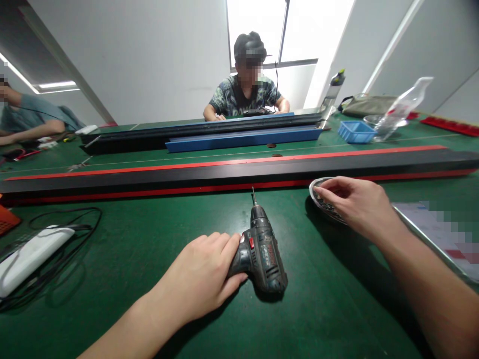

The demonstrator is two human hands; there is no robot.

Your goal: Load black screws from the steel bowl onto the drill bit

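My left hand (209,271) is wrapped round the handle of a cordless drill (267,257), which lies on its side on the green table with its bit pointing away from me. At the right, my right hand (357,202) reaches over the rim of a round metal bowl (314,192) of small metal pieces, perhaps screws. Its thumb and fingers are drawn together at the bowl; anything between the fingertips is hidden. Just beyond both hands, a long black bar with red edges (224,175) runs across the table. The bit's tip points at its near red edge.
A white power strip (35,257) with tangled black cables lies at left. Blue and black lengths (243,140) lie farther back. A blue basket (357,131) and a clear plastic bottle (400,112) are at back right. A person (247,94) sits opposite; another is at far left.
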